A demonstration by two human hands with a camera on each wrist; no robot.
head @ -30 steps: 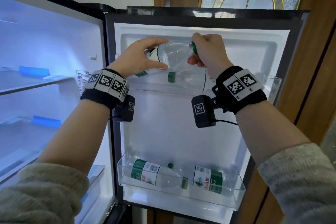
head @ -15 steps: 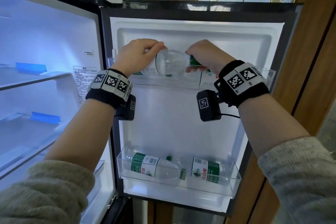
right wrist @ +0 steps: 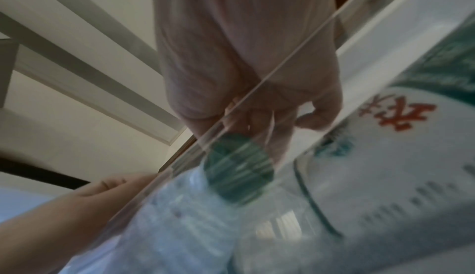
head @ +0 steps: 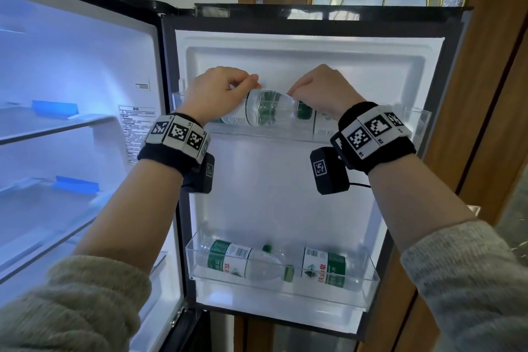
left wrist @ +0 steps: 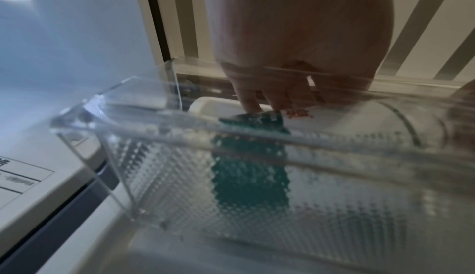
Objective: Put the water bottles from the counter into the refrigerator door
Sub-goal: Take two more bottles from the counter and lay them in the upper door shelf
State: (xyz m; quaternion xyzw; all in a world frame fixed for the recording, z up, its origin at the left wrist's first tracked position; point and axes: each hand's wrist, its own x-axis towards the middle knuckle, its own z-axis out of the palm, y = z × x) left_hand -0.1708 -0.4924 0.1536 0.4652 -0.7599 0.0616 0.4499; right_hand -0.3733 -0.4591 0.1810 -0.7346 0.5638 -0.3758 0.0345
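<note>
A clear water bottle [head: 265, 107] with a green label lies on its side in the upper door shelf [head: 417, 120]. My left hand [head: 243, 86] grips its label end from above. My right hand [head: 297, 93] pinches its neck by the green cap [right wrist: 239, 168]. In the left wrist view my fingers [left wrist: 246, 99] reach down behind the shelf's clear wall [left wrist: 128, 116] onto the green label [left wrist: 252, 166]. A second bottle [head: 323, 126] lies in the same shelf to the right, its red-lettered label [right wrist: 398, 116] close to my right hand.
Two more bottles [head: 237, 261] [head: 328, 268] lie in the lower door shelf [head: 371, 280]. The lit fridge compartment [head: 71, 123] with its glass shelves stands open on the left. A wooden door frame [head: 485, 94] borders the fridge door on the right.
Both hands have brought the bottle down from above the upper shelf into it, and it has gone from tilted to nearly level. Both hands keep hold of it.
</note>
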